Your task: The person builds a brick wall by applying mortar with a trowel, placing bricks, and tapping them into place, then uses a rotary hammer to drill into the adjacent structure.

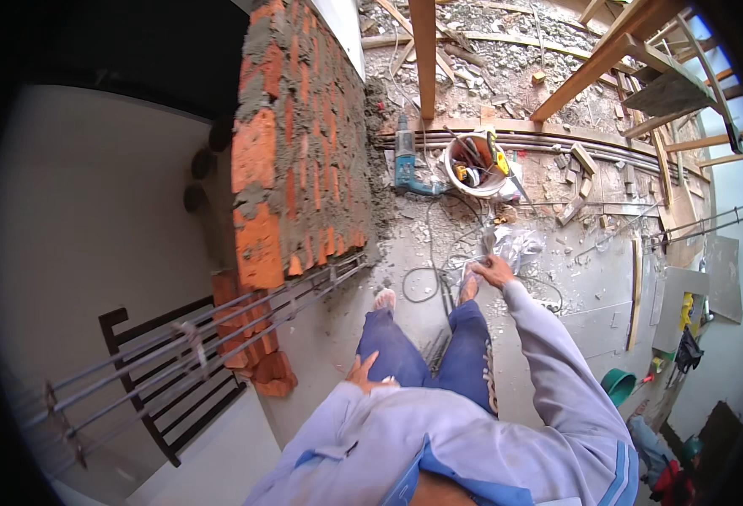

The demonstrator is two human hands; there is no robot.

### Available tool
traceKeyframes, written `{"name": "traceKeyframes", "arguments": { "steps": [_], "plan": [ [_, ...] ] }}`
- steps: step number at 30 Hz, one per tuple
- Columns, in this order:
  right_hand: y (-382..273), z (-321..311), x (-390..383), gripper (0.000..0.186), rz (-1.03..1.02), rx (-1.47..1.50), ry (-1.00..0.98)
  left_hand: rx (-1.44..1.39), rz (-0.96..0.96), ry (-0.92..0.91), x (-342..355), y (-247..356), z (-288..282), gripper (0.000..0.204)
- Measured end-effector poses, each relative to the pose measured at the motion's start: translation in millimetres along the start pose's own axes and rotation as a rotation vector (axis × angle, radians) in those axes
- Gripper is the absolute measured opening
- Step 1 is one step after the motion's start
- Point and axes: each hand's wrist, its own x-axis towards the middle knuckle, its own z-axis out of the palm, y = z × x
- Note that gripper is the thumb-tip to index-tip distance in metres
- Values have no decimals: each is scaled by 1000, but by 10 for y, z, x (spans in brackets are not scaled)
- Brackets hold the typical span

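My right hand (495, 271) reaches down beside my right foot, its fingers closed on the near edge of a clear plastic bag (523, 246) on the floor. What the bag holds is hard to make out. Against my left thigh rests my left hand (361, 371), fingers spread, with nothing in it. Ahead, a teal power drill (405, 160) lies by the foot of the brick wall. Next to it stands a white bucket (453, 179) filled with tools, among them a yellow-handled one (499, 160). A dark cable (422, 284) loops over the floor between drill and feet.
At left rises a mortar-smeared brick wall (325, 169), with a steel rebar cage (194, 346) jutting out below it and a black metal railing (156, 363) beyond. Wooden props (423, 59) and rubble (506, 76) fill the far side. A green bucket (618, 386) sits at right.
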Motion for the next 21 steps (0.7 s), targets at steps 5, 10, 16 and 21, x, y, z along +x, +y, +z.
{"name": "traceKeyframes", "arguments": {
  "steps": [5, 10, 16, 21],
  "plan": [
    [-779, -31, 1325, 76, 14, 112, -79, 81, -157, 179, 107, 542, 614, 97],
    [-560, 963, 3299, 83, -175, 131, 200, 59, -277, 232, 388, 717, 664, 93],
    [-861, 1728, 4726, 119, -139, 105, 457, -124, -165, 486, 449, 520, 620, 77],
    [-938, 1961, 5105, 135, -6, 69, 493, -117, -158, 469, 612, 270, 463, 82]
  ]
}}
